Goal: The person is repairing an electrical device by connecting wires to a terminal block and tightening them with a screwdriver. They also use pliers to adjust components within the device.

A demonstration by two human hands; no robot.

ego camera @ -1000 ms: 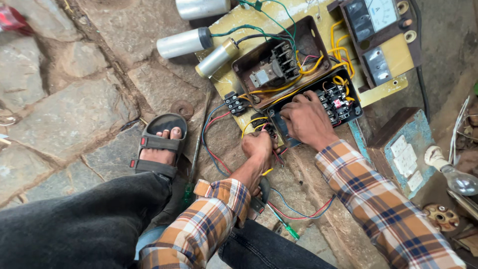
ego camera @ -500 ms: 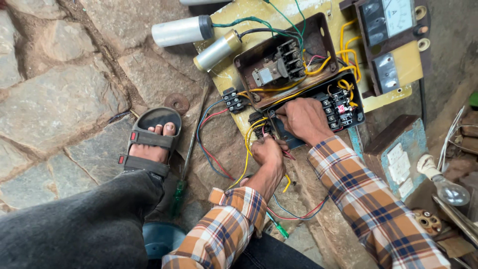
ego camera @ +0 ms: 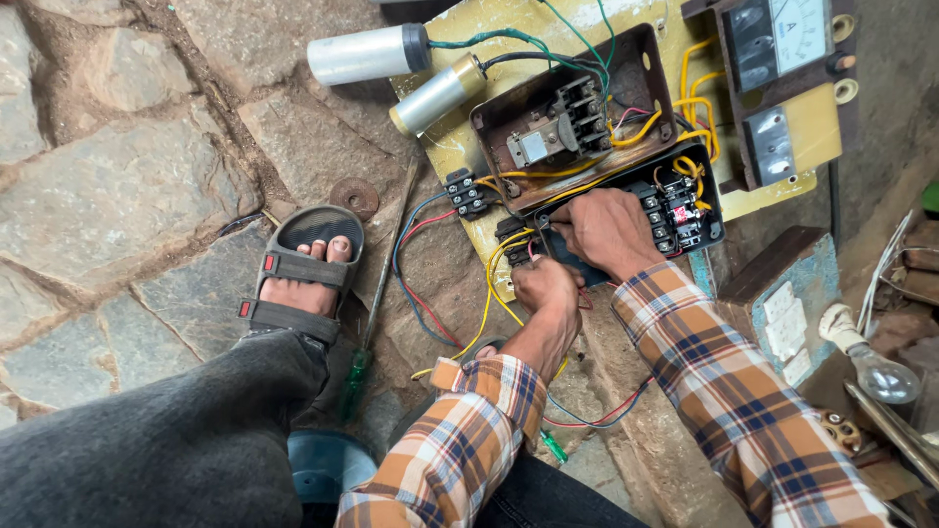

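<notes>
Stone paving [ego camera: 108, 196]: rough, uneven slabs serve as the workplace; a sandalled foot [ego camera: 298, 274] is planted on them beside the work.

Yellow panel [ego camera: 509, 59]: lies flat on the stones, its boxes open and its wiring exposed, with meters [ego camera: 782, 49] mounted on a dark board at the upper right.

Open relay box [ego camera: 558, 112]: rusty brown, lid off, a grey switching unit inside with yellow leads running out of it.

Black contactor block [ego camera: 680, 200]: sits at the panel's lower edge, just beside the right hand; yellow wires loop into its terminals.

Right hand [ego camera: 606, 230]: curled palm down over the dark housing, fingers pressed onto the wiring; exactly what they grip cannot be told.

Left hand [ego camera: 543, 288]: closed in a loose fist just below the right, pinching yellow wires [ego camera: 489, 288] at the small terminal strip [ego camera: 511, 230].

Progress: judging by the scene, wiring is mid-way; several leads sit in terminals, while red, blue and yellow wires trail loose over the stones.

Capacitors [ego camera: 367, 54]: two cylinders, one white and one silvery, rest at the panel's upper left, tethered by green and black leads.

Screwdriver [ego camera: 367, 332]: green-handled, lying unused near the foot.

Light bulb [ego camera: 871, 367]: clear, at the right among scrap.

Obstacles: tangled loose wires crowd the terminals, and the two hands hide the joint itself.
</notes>
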